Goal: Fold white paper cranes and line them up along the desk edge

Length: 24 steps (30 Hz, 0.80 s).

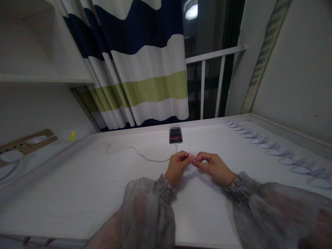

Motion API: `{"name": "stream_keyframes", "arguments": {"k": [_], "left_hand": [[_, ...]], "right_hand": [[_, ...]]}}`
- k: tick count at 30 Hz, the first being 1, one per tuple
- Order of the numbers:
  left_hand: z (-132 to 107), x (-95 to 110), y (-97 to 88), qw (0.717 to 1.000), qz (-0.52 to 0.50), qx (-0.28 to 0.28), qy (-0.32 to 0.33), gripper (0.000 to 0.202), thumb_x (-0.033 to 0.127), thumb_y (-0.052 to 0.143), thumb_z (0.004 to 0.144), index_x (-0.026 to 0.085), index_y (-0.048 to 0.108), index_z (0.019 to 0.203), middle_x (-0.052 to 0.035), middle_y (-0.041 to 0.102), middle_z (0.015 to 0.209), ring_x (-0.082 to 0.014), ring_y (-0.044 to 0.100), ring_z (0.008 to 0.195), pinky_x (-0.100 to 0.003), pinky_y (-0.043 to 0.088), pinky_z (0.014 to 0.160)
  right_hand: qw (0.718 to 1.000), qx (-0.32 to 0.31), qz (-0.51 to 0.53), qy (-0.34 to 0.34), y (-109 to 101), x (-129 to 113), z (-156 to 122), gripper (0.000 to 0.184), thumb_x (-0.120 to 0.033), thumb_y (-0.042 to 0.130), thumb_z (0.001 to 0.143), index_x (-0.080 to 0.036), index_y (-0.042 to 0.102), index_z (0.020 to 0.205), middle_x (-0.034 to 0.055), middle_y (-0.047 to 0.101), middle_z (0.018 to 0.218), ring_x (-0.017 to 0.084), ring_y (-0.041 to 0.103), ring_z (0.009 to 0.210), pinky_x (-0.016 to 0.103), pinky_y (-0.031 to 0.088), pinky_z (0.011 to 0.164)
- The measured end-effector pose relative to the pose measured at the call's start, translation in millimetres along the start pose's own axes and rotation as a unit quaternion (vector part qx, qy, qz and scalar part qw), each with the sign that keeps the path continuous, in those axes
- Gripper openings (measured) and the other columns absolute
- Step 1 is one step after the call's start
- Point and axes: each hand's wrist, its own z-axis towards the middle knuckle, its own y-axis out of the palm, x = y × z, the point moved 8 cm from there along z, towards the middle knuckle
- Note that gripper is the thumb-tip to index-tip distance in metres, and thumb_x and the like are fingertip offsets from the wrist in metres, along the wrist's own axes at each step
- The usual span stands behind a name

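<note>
Between my two hands is a small folded piece of white paper (191, 169), its pointed lower end showing beneath the fingers. My left hand (178, 166) pinches it from the left, thumb and fingers closed; a ring is on one finger. From the right, my right hand (214, 166) pinches the paper's upper part between thumb and forefinger. The fingertips of both hands almost meet and cover much of the fold. Both hands are just above the white desk (103, 193).
A row of several folded white paper pieces (269, 145) runs along the desk's right side. A phone (175, 135) with a white cable (145, 157) lies beyond my hands. A socket panel (28, 141) is at left; a striped curtain (153, 86) hangs behind.
</note>
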Motion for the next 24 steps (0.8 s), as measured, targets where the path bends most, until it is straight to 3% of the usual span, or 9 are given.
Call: {"name": "stream_keyframes", "arguments": {"k": [5,10,19,24], "left_hand": [[1,1,-1.7,1.000,-0.011,0.009,0.001,0.020,0.026,0.068,0.057,0.013,0.058,0.068,0.0024,0.055,0.064,-0.0066,0.047,0.060,-0.021,0.035,0.062],[2,4,-8.7,0.999,0.020,0.049,0.014,0.022,0.032,0.063,0.063,0.013,0.054,0.066,0.0035,0.050,0.062,-0.0066,0.045,0.060,-0.022,0.036,0.065],[1,-2,1.5,0.997,0.079,-0.008,-0.005,0.025,0.034,0.063,0.062,0.012,0.053,0.057,0.0036,0.048,0.053,-0.0060,0.042,0.054,-0.021,0.034,0.058],[-2,-5,9.0,0.998,0.043,-0.039,-0.035,0.028,0.038,0.063,0.061,0.011,0.055,0.061,0.0015,0.053,0.055,-0.0075,0.047,0.054,-0.024,0.039,0.060]], "right_hand": [[0.999,0.046,-0.008,-0.008,-9,-2,1,0.021,-0.034,0.054,0.067,-0.017,0.048,0.056,-0.0023,0.048,0.055,0.010,0.041,0.051,0.024,0.034,0.052],[0.986,0.135,-0.049,-0.088,-27,-14,-2,0.023,-0.028,0.053,0.071,-0.018,0.043,0.053,-0.0033,0.043,0.056,0.010,0.042,0.055,0.024,0.034,0.056],[0.970,0.131,-0.106,-0.174,-23,-32,-8,0.023,-0.022,0.051,0.075,-0.018,0.042,0.054,-0.0028,0.042,0.057,0.010,0.043,0.054,0.023,0.034,0.053],[0.946,0.142,-0.173,-0.233,-20,-42,-14,0.019,-0.019,0.049,0.075,-0.018,0.043,0.058,-0.0016,0.043,0.058,0.012,0.042,0.056,0.025,0.035,0.054]]}}
